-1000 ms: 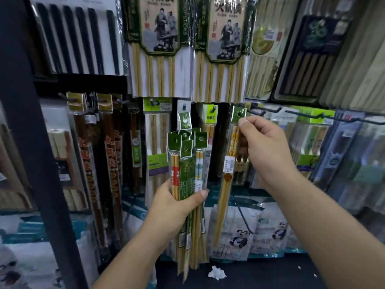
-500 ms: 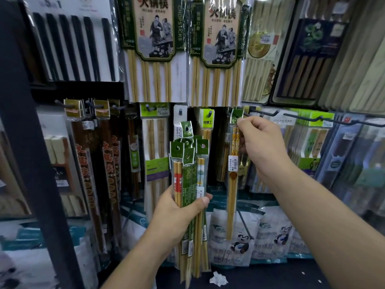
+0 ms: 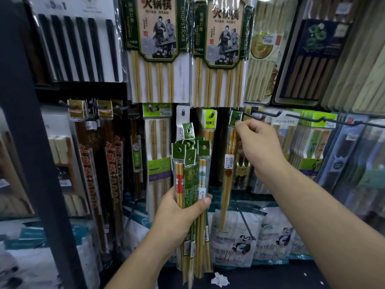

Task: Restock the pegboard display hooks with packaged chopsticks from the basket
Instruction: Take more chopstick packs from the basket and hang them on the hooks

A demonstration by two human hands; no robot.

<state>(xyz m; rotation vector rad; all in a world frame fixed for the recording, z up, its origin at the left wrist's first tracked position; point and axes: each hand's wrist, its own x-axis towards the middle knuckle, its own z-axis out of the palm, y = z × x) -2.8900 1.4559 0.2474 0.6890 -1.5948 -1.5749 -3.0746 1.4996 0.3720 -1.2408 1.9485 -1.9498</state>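
Note:
My left hand (image 3: 179, 213) is shut around a bundle of several chopstick packs (image 3: 190, 176) with green header cards, held upright in front of the display. My right hand (image 3: 257, 146) pinches the green header card of a single chopstick pack (image 3: 228, 174) with yellow patterned tops and a white price sticker. That card sits at a black hook (image 3: 253, 116) on the pegboard; the pack hangs down, slightly tilted. No basket is in view.
Large hot-pot chopstick packs (image 3: 156, 49) hang above. Dark red packs (image 3: 112, 163) hang at the left beside a black upright post (image 3: 31, 142). Long black hooks (image 3: 325, 119) stick out at the right. Panda-printed bags (image 3: 239, 240) stand below. A crumpled white scrap (image 3: 219, 279) lies on the dark shelf.
My right hand has pushed the single pack leftward and further onto the hook; the pack now hangs straighter. My left hand has kept the bundle nearly still.

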